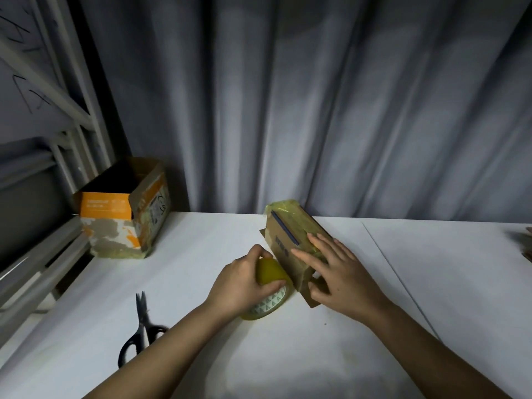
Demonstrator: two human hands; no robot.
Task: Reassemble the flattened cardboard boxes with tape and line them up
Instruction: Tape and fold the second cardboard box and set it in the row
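A small brown cardboard box (290, 228), wrapped in yellowish tape, lies tilted on the white table (201, 249) near the middle. My right hand (336, 272) lies on its top with fingers spread flat, the thumb tucked under its near end. My left hand (241, 283) grips a roll of yellowish tape (270, 292) that stands on edge against the box's left side. An assembled orange and brown box (126, 208) stands open-topped at the table's back left corner.
Black-handled scissors (141, 326) lie on the table at the front left, partly under my left forearm. A grey curtain hangs behind the table. A metal frame stands on the left. Some cardboard shows at the far right edge (528, 246).
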